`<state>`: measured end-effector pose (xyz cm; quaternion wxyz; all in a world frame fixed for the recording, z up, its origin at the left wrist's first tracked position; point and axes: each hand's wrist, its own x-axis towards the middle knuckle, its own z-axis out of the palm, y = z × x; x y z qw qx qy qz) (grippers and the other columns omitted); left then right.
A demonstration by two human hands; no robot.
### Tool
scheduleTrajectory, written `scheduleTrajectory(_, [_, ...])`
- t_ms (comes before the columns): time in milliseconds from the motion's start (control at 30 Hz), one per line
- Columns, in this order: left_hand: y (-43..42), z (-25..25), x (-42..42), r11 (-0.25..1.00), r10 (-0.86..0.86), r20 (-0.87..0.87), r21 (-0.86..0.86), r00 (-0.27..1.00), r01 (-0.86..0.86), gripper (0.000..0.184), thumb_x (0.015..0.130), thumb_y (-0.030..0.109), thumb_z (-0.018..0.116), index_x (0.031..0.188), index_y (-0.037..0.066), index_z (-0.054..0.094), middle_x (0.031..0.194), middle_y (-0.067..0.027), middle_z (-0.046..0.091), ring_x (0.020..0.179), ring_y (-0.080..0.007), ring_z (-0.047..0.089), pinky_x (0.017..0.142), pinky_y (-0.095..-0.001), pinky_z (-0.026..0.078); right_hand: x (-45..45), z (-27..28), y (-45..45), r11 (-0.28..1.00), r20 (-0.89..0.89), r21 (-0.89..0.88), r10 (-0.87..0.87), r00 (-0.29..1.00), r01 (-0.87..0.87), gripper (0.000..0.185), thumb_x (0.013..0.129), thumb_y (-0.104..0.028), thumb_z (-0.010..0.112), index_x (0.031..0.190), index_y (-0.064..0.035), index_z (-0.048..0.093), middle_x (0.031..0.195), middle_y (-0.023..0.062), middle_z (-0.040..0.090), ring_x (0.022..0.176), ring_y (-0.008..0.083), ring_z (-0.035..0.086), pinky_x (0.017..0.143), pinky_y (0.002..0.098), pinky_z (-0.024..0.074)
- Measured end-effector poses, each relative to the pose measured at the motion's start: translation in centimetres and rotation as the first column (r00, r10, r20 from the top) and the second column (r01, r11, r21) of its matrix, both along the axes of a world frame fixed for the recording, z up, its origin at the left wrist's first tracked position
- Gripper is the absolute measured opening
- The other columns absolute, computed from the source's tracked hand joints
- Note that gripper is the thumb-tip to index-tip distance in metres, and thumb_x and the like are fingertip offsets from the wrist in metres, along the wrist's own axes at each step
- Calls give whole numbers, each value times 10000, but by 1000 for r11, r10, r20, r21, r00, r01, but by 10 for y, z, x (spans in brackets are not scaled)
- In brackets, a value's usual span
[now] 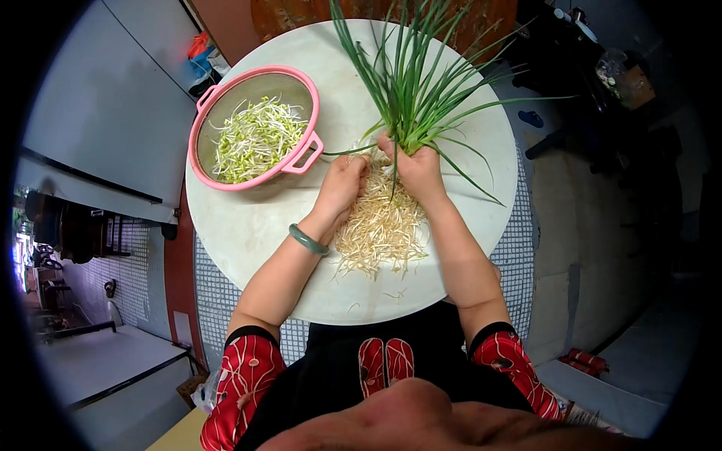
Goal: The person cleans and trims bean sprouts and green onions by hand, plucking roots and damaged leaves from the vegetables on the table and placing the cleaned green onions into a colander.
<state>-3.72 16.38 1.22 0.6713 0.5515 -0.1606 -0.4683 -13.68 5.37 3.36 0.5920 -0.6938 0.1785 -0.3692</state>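
Observation:
My right hand (417,171) is wrapped round a bunch of spring onions (412,98), whose long green leaves fan out toward the far side of the table. Close beside it, my left hand (347,179) is closed in a pinch near the pale root ends; what its fingers grip is hidden. One thin green leaf reaches leftward above that hand. Beneath both hands lies a loose heap of pale, stringy root trimmings (382,229). To the left, a pink-rimmed mesh strainer (316,101) holds bean sprouts (256,139) with yellow-green heads.
Everything rests on a round white table (256,240). Past its far edge is a brown wooden surface (289,16). White cabinet-like panels (105,98) stand at the left. A dark slipper (531,119) lies on the floor at the right.

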Motion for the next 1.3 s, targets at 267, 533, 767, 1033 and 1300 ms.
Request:
scheduleTrajectory(267, [1,-2,1,997,52,5,-49,999,-52,210,932,183,488,751,89,537,634,34,439,506,-70,352,459,-240,284,-1,5,7,836,15,-549,16,1000,-5,131,866,-129,617,913,-12,653,819,131,674,733,296,633,657,394,480])
scheduleTrajectory(533, [2,11,-8,999,-3,161,-43,987,10,176,905,160,516,964,7,583,753,12,539,646,-64,464,576,-231,386,5,6,-1,991,-1,129,-37,999,37,187,926,-182,589,922,2,623,805,100,668,748,209,648,655,330,496])
scheduleTrajectory(767, [7,15,-8,989,-139,199,-31,970,148,228,905,143,523,1064,-15,562,874,-8,581,756,-84,508,682,-238,419,-1,-8,-46,693,263,703,-44,964,-160,149,954,-218,576,958,-77,529,750,23,545,612,144,551,586,342,535])
scheduleTrajectory(1033, [3,10,-8,967,-36,-76,-254,996,16,339,966,167,423,1212,-44,522,1032,-54,597,894,-110,541,827,-267,435,-2,-6,-40,688,90,694,212,973,-214,191,875,-191,691,900,-63,552,659,3,531,542,114,541,505,296,525])
scheduleTrajectory(1300, [8,7,-8,981,-165,554,5,816,195,345,951,125,465,1249,-17,565,1169,-81,541,1098,-154,516,955,-280,402,1,-3,-36,784,97,596,146,984,-175,194,851,-205,723,852,-59,595,697,12,566,565,103,529,513,248,462])
